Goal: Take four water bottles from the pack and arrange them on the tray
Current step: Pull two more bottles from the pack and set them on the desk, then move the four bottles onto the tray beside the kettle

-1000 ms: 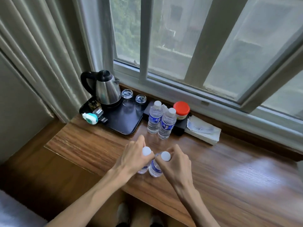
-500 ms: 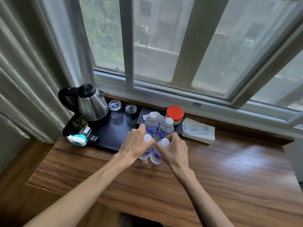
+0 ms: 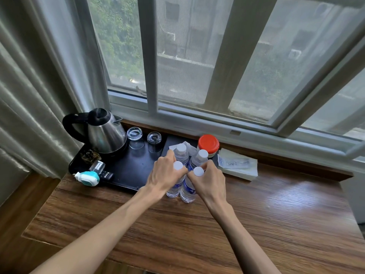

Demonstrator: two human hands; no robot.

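Several small clear water bottles with white caps and blue labels stand in a tight cluster. The two far bottles [image 3: 181, 153] [image 3: 199, 158] stand on a small black tray [image 3: 170, 139] under the window. My left hand [image 3: 165, 175] grips the near left bottle [image 3: 174, 189] around its neck. My right hand [image 3: 209, 179] grips the near right bottle [image 3: 188, 191] the same way. Both near bottles stand upright with their bases on the wooden table, just in front of the far pair. No pack is visible.
A larger black tray [image 3: 126, 171] at left carries a steel kettle [image 3: 102, 131], two upturned glasses [image 3: 134, 136] and small items. A red-lidded jar [image 3: 208, 144] and a white tissue pack [image 3: 238, 165] lie right of the bottles. Wooden table [image 3: 256, 224] spreads toward me; window behind.
Both hands have carried the two near bottles away from me across the table until they stand right behind the far pair. The grips have not changed.
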